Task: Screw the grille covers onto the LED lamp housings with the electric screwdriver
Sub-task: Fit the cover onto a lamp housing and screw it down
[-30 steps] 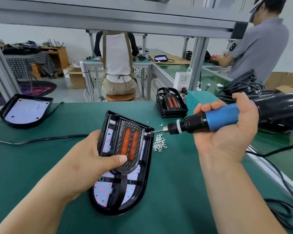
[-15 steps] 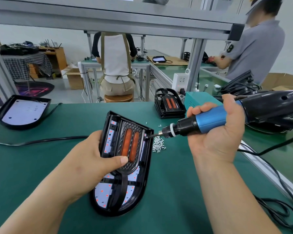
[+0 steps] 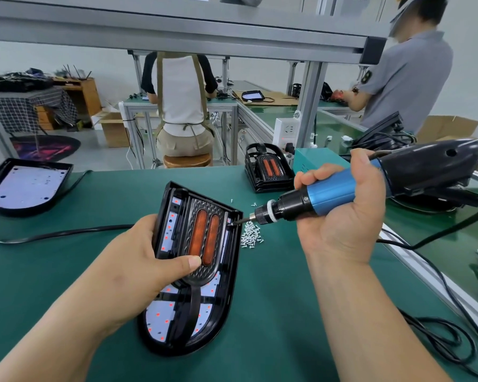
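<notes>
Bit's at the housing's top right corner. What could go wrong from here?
The electric screwdriver meets the lamp housing at a slant while the left hand holds it tilted, so the bit could slip off the screw or drive it crooked. Only the thumb presses the grille cover down; it might shift under the push. The loose screws lie right beside the housing and could be knocked apart.

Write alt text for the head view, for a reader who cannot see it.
A right hand holds a blue screwdriver, its bit at the upper right corner of a black housing on a green table. The left hand grips the housing, thumb on the grille. Loose screws lie beside it.
</notes>
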Tool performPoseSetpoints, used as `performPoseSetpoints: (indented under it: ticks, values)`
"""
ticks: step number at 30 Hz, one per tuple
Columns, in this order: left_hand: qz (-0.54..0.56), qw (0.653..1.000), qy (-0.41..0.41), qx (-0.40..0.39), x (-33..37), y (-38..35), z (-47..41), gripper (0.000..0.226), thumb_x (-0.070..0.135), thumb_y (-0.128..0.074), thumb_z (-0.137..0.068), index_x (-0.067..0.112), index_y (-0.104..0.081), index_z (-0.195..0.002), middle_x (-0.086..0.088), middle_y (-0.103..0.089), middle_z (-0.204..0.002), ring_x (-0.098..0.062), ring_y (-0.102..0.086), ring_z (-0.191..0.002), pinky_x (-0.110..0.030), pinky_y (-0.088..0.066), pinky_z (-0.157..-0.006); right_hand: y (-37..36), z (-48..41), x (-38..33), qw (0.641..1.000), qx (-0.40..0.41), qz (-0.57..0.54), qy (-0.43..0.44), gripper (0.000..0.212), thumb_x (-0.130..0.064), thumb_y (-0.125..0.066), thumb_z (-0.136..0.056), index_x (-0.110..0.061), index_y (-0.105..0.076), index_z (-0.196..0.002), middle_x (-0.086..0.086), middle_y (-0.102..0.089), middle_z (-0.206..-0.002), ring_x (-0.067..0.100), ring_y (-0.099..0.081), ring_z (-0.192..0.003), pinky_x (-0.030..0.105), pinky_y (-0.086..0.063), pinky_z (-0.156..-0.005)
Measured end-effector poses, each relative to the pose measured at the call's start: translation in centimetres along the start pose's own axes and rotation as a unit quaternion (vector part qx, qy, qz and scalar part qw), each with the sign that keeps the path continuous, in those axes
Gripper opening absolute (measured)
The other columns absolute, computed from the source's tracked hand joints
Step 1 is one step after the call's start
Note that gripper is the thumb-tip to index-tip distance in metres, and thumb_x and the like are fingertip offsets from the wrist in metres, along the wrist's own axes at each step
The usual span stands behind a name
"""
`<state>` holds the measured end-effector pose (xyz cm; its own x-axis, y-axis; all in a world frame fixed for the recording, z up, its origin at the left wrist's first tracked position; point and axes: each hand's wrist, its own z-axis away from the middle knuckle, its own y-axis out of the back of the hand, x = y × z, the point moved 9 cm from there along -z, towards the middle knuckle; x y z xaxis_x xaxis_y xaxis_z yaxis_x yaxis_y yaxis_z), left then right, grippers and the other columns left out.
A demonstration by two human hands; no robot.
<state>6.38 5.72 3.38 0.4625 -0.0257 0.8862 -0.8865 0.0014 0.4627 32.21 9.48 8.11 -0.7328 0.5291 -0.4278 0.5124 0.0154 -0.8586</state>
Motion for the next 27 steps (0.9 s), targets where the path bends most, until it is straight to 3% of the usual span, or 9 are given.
performPoseSetpoints:
  ticks: [3, 7, 11, 13, 16, 18, 21, 27]
  values:
    - [-0.005, 1.000, -0.002, 0.000, 0.0, 0.0, -0.1, 0.052, 0.057, -0.077, -0.051, 0.051, -0.060, -0.100, 0.016, -0.076, -0.099, -0.007, -0.073, -0.090, -0.043, -0.054, -0.091, -0.3, -0.2, -0.3, 0.999, -0.010, 0.028, 0.015, 0.030, -0.022, -0.062, -0.076, -0.009, -0.050, -0.101, 0.005, -0.051, -0.055, 0.025, -0.049, -0.054, 0.036, -0.052, -0.064]
    - [-0.005, 1.000, -0.002, -0.007, -0.1, -0.2, -0.4, 0.055, 0.058, -0.076, -0.052, 0.046, -0.062, -0.104, 0.012, -0.077, -0.101, -0.011, -0.074, -0.092, -0.046, -0.053, -0.092, -1.3, 0.2, -0.3, 0.997, -0.057, 0.034, 0.025, 0.011, -0.016, -0.060, -0.081, -0.018, -0.058, -0.091, 0.005, -0.054, -0.055, 0.026, -0.050, -0.058, 0.036, -0.052, -0.064]
    - [0.021, 0.999, 0.013, -0.020, -0.9, -0.3, -0.9, 0.063, 0.050, -0.080, -0.056, 0.031, -0.063, -0.114, 0.006, -0.077, -0.105, -0.018, -0.074, -0.097, -0.049, -0.052, -0.095, -2.2, 1.0, -0.6, 0.991, -0.086, 0.074, 0.066, 0.010, -0.013, -0.058, -0.083, -0.021, -0.059, -0.090, 0.003, -0.057, -0.054, 0.022, -0.057, -0.054, 0.037, -0.053, -0.067]
    - [0.060, 0.997, 0.026, -0.037, -1.4, -0.6, -1.3, 0.052, 0.035, -0.082, -0.062, 0.024, -0.067, -0.111, -0.001, -0.077, -0.106, -0.024, -0.074, -0.098, -0.049, -0.053, -0.093, -2.0, 1.0, -0.1, 0.990, -0.086, 0.088, 0.065, 0.011, -0.013, -0.059, -0.083, -0.020, -0.056, -0.091, 0.002, -0.057, -0.054, 0.021, -0.058, -0.055, 0.035, -0.052, -0.068]
    - [0.128, 0.987, 0.059, -0.072, -2.0, -1.2, -1.8, 0.037, 0.007, -0.083, -0.064, 0.015, -0.075, -0.100, -0.011, -0.078, -0.101, -0.032, -0.075, -0.094, -0.039, -0.061, -0.078, -1.6, 1.2, 1.6, 0.990, -0.084, 0.104, 0.037, 0.017, -0.014, -0.067, -0.078, -0.020, -0.055, -0.089, 0.002, -0.058, -0.057, 0.021, -0.060, -0.057, 0.034, -0.051, -0.070]
    - [0.156, 0.980, 0.095, -0.078, -2.9, -1.4, -2.1, 0.026, 0.003, -0.076, -0.072, 0.008, -0.076, -0.098, -0.017, -0.077, -0.099, -0.035, -0.075, -0.090, -0.038, -0.061, -0.074, -1.2, 1.2, 2.6, 0.990, -0.072, 0.121, 0.027, 0.013, -0.014, -0.064, -0.080, -0.020, -0.055, -0.087, 0.001, -0.059, -0.055, 0.021, -0.060, -0.057, 0.037, -0.051, -0.074]
    - [0.170, 0.972, 0.149, -0.067, -4.3, -1.3, -2.5, 0.016, -0.003, -0.065, -0.086, -0.001, -0.072, -0.101, -0.021, -0.076, -0.096, -0.036, -0.075, -0.085, -0.043, -0.057, -0.081, -0.7, 1.0, 4.0, 0.990, -0.053, 0.130, 0.009, 0.012, -0.014, -0.063, -0.080, -0.018, -0.054, -0.087, 0.001, -0.059, -0.055, 0.019, -0.060, -0.055, 0.043, -0.048, -0.078]
    - [0.187, 0.959, 0.198, -0.077, -5.5, -1.6, -2.2, 0.012, -0.004, -0.063, -0.089, -0.001, -0.073, -0.095, -0.020, -0.077, -0.092, -0.030, -0.076, -0.077, -0.036, -0.058, -0.071, -0.9, 0.4, 5.7, 0.990, -0.035, 0.139, -0.009, 0.014, -0.015, -0.066, -0.080, -0.018, -0.055, -0.088, -0.005, -0.055, -0.057, 0.014, -0.055, -0.049, 0.035, -0.049, -0.062]
